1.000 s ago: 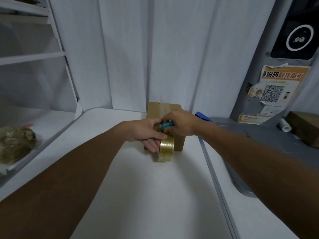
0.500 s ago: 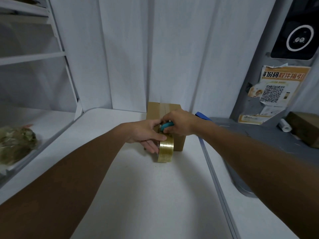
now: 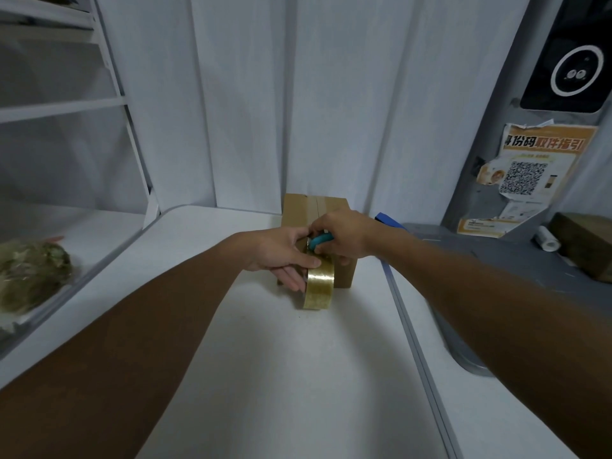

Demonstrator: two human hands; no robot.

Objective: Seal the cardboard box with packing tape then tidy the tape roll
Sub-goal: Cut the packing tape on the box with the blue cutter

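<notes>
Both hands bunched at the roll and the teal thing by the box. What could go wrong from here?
1. The right hand works a teal tool right beside the left hand; if it is a cutter, those fingers could get nicked.
2. The tape roll stands on edge on the white table; released, it may roll away.
3. The cardboard box is small and might shift when the tape is pulled.
</notes>
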